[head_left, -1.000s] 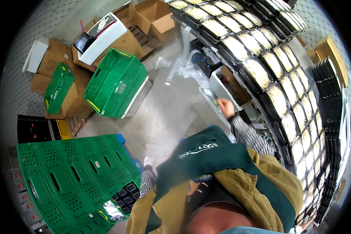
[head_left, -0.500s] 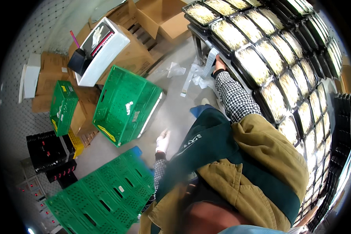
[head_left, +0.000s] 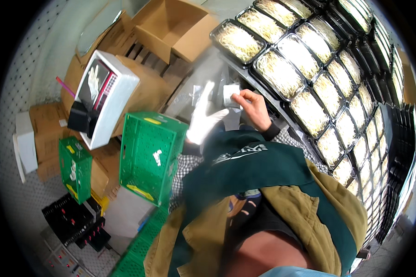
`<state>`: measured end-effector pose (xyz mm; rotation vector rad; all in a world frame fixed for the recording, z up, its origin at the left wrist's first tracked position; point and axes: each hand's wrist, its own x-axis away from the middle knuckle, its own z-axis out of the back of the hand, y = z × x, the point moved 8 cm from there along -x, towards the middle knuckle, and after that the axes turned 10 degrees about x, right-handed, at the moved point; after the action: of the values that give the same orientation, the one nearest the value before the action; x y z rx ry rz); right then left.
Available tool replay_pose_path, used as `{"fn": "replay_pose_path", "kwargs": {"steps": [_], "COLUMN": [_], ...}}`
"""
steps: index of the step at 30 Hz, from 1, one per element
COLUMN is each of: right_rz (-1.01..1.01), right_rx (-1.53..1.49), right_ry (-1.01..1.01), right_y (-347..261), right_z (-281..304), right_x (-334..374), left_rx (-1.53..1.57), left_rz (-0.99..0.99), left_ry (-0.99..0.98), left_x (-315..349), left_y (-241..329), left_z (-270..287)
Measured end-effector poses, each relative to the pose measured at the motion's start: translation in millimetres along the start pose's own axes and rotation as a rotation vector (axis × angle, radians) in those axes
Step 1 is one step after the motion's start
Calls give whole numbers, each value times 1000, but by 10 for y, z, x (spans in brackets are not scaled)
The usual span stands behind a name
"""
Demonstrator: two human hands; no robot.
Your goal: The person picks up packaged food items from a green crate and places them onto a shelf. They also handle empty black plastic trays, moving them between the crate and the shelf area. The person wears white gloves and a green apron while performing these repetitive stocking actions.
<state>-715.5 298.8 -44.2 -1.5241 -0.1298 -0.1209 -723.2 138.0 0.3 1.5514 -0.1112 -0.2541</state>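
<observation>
My right hand (head_left: 254, 110), bare, pinches a strip of white labels (head_left: 231, 96) between thumb and fingers, in front of my chest. To its left, my left hand (head_left: 206, 121) wears a white glove. Its fingers are spread and I see nothing in them; the glove is slightly smeared by motion. Close by on the right, black trays of pale bean sprouts (head_left: 278, 73) stand in rows along the edge of a table.
At my left stands a green crate (head_left: 128, 154) with a smaller green crate (head_left: 84, 173) beyond it. A white box (head_left: 125, 79) carries a dark device and a glove. An open cardboard box (head_left: 189, 39) sits ahead. Black crates (head_left: 62, 214) stand at lower left.
My right hand has drawn back from the table edge toward my chest with the label strip. My left hand has risen from my side to near it. The view has turned.
</observation>
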Motion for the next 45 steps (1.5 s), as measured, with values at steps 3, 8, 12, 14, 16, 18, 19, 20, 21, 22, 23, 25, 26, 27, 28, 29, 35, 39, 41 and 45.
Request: {"fn": "replay_pose_path", "kwargs": {"steps": [3,8,12,14,16,18,19,20,21,22,23,25,26,27,28,29,35,39,41,45], "right_rz": [194,217,48,-42,-31,-80,-108,-106,-97,-83,-65,-145,-158,-165,-157,-151,-13,-249,-150,-37], "right_rx": [225,553,368,221,252,251,275,364,446,529,611,959,1132,1305,1270,1235,244,48,63,263], "right_ry": [76,457,496,504,567,625,711,795,863,905,944,980,1009,1032,1040,1050,780,465,500,779], "right_y": [-584,-1338,-1331,-1126,-1069,-943,-709,-506,-350,-254,-217,-369,-400,-462,-444,-410,-276,-811,-891,-709], "right_z": [15,216,174,167,208,254,406,566,676,716,682,444,366,279,280,306,370,-65,134,935], "right_x": [-154,-407,-655,-749,-864,-1054,-1151,-1285,-1453,-1637,-1808,-2059,-2088,-2125,-2149,-2159,-1981,-1787,-1785,-1962], "left_rx": [614,542,553,558,556,607,638,665,682,748,849,775,781,779,741,702,423,-67,201,308], "left_rz": [395,263,293,345,404,454,527,600,668,641,727,616,636,557,548,539,242,-41,190,9], "left_ry": [-301,-333,-471,-545,-566,-567,-564,-555,-532,-548,-494,-400,-398,-435,-442,-451,-436,-279,-403,-629], "left_x": [-545,-1195,-1492,-1573,-1666,-1735,-1767,-1806,-1848,-1898,-1917,-2073,-2122,-2202,-2225,-2250,-2559,-2694,-2697,-2702], "left_y": [-73,323,0,-115,-226,-249,-275,-309,-362,-418,-541,-602,-594,-543,-613,-684,-582,-438,-478,-221], "left_z": [-241,-104,-116,-120,-69,32,46,87,165,238,340,596,666,720,743,750,416,238,81,-26]}}
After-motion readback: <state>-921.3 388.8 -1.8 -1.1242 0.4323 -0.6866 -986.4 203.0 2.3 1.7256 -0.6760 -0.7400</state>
